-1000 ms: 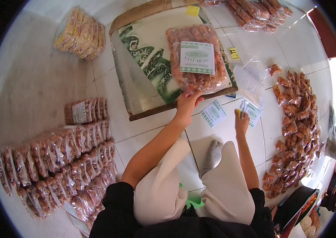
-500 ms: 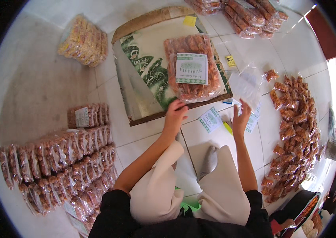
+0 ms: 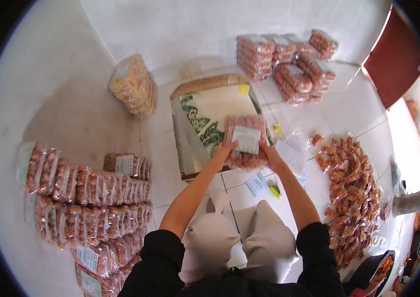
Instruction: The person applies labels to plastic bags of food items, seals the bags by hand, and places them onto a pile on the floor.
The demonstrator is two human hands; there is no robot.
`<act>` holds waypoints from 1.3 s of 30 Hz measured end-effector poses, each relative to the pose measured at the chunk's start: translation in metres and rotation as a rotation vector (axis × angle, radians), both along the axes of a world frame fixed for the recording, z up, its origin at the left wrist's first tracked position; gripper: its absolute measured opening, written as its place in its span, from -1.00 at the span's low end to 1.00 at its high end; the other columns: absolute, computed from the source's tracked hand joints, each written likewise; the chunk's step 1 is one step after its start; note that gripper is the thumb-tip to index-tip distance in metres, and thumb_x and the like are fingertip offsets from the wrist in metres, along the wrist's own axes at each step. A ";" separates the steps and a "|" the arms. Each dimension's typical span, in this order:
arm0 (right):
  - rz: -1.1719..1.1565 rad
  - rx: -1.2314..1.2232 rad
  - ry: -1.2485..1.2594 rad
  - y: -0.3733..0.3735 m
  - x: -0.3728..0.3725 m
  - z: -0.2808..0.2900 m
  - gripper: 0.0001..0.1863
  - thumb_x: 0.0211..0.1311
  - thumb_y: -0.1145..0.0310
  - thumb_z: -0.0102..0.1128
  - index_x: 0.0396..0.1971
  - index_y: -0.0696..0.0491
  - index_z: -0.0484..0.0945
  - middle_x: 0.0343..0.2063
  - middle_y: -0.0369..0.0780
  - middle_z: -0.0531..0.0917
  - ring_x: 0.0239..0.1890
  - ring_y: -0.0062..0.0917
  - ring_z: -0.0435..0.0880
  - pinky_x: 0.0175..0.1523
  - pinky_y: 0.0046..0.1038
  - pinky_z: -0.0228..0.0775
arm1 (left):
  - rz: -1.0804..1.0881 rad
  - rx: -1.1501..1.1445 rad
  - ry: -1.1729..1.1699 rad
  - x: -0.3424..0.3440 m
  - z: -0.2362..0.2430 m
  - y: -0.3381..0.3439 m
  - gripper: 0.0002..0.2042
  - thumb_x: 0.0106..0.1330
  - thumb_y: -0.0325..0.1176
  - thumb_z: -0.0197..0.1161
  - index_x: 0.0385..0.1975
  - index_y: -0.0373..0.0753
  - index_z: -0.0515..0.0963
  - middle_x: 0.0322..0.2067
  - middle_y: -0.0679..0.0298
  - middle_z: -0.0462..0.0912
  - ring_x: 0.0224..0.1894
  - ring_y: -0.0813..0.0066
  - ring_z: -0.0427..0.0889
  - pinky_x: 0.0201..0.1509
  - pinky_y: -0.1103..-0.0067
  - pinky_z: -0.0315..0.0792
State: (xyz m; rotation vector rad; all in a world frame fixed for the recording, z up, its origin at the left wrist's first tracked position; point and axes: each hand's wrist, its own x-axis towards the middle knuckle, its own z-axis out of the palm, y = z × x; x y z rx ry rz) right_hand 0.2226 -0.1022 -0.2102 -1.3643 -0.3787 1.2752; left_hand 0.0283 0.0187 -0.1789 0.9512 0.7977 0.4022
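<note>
A clear plastic bag of reddish-brown snacks (image 3: 243, 122) with a white and green label card is between my two hands, over the near right part of a low board-topped stand (image 3: 224, 99). My left hand (image 3: 224, 152) grips the bag's lower left side. On its right side, my right hand (image 3: 271, 153) is closed on the edge. Beside my right forearm lie empty clear plastic bags (image 3: 291, 152). A loose label card (image 3: 256, 184) and a yellow-green tool, perhaps a cutter (image 3: 275, 190), rest on the tiles in front of my knees.
Rows of packed snack bags (image 3: 91, 188) stand at my left. Small snack packets (image 3: 351, 198) form a long heap on the right. Stacked packs (image 3: 294, 74) sit by the far wall, and a yellowish stack (image 3: 134, 86) is far left. A dark pan (image 3: 371, 270) is near right.
My right hand has left the empty plastic bags and taken the snack bag's right side. My left hand now grips its left side. The view has tilted up toward the far wall.
</note>
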 end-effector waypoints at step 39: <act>-0.283 0.147 -0.055 -0.075 0.198 0.162 -0.36 0.09 0.10 0.17 0.08 0.12 0.19 -0.15 -0.21 0.48 -0.24 -0.48 0.54 -0.21 -0.39 0.49 | -0.296 -0.105 -0.255 0.272 0.097 -0.021 -0.52 0.17 -0.26 0.18 0.04 -0.24 0.18 -0.06 0.21 0.38 -0.03 0.34 0.45 -0.15 0.37 0.53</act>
